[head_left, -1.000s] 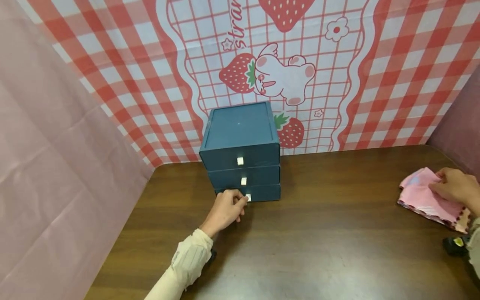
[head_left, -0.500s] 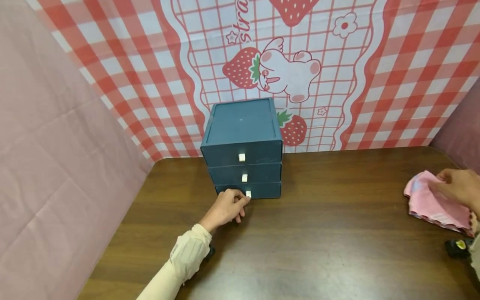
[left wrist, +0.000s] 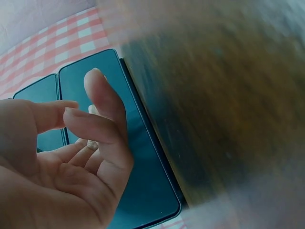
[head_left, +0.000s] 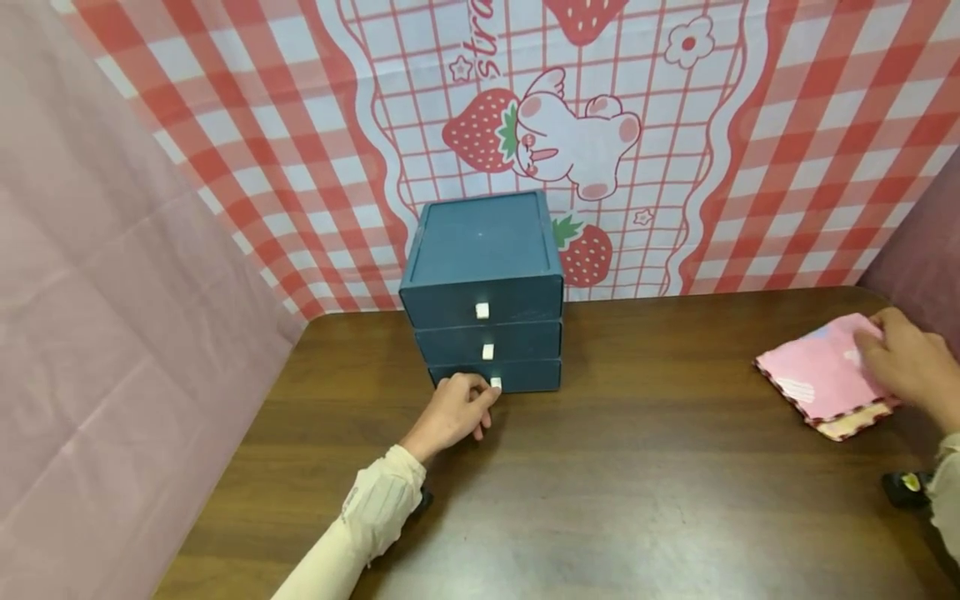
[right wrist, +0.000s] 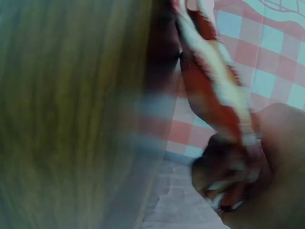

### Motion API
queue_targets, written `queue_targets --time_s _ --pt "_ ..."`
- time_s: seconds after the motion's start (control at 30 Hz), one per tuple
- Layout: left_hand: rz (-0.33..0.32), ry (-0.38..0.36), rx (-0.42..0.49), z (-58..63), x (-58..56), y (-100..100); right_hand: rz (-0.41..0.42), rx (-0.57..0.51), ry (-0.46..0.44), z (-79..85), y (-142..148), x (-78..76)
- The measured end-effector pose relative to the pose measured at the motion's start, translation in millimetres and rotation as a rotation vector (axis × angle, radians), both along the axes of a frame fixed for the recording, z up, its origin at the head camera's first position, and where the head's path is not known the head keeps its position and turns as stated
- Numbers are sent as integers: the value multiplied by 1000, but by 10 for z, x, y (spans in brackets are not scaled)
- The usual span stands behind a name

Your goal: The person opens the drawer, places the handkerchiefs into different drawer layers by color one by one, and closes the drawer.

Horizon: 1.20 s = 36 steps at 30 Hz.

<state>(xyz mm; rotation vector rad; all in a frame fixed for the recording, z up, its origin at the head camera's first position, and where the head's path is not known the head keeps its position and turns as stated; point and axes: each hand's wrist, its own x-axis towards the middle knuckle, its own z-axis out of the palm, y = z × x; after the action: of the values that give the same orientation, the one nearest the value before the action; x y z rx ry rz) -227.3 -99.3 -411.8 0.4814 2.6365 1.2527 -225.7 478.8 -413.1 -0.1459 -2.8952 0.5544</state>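
At the front of a blue drawer unit [head_left: 480,237], my left hand [head_left: 448,417] pinches the white knob [head_left: 496,382] of the bottom drawer between thumb and forefinger. The left wrist view shows those fingers [left wrist: 107,95] bent close around the knob, against the blue drawer front [left wrist: 147,191]. All three drawers stand pushed in. Off to the right, my right hand [head_left: 911,362] grips a folded pink cloth [head_left: 821,367] by its right side, over the table. The cloth has a dark scalloped edge and a yellowish layer beneath. Edge-on, the cloth [right wrist: 219,81] hangs from the hand in the right wrist view.
The brown wooden table [head_left: 637,467] runs between both hands. Behind the drawer unit hangs a red-and-white checked strawberry curtain [head_left: 810,167]. A plain pink curtain [head_left: 135,333] borders the left side, and a darker pink cloth wall [head_left: 918,233] the right.
My right hand has carried the cloth left, and it now lies flatter with its yellowish underside corner showing. The left hand stays at the bottom knob; the drawers have not moved.
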Motion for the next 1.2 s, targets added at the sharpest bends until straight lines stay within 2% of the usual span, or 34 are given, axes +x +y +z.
queue_targets --time_s 0.2,0.37,0.6,0.77,1.03,1.2 --pt "-7 30 -7 -11 8 7 -6 -19 48 26 -97 -32" --pt "31 75 -10 -31 22 -5 28 -7 66 101 -261 -65" --pt "62 135 -47 -24 2 78 39 3 132 244 -405 -9" --pt "102 149 -59 -15 14 60 94 10 171 324 -545 -36" --pt "97 124 1 -35 -19 22 178 75 212 469 -753 5" --pt "90 109 -1 -14 -1 8 205 109 247 550 -851 35"
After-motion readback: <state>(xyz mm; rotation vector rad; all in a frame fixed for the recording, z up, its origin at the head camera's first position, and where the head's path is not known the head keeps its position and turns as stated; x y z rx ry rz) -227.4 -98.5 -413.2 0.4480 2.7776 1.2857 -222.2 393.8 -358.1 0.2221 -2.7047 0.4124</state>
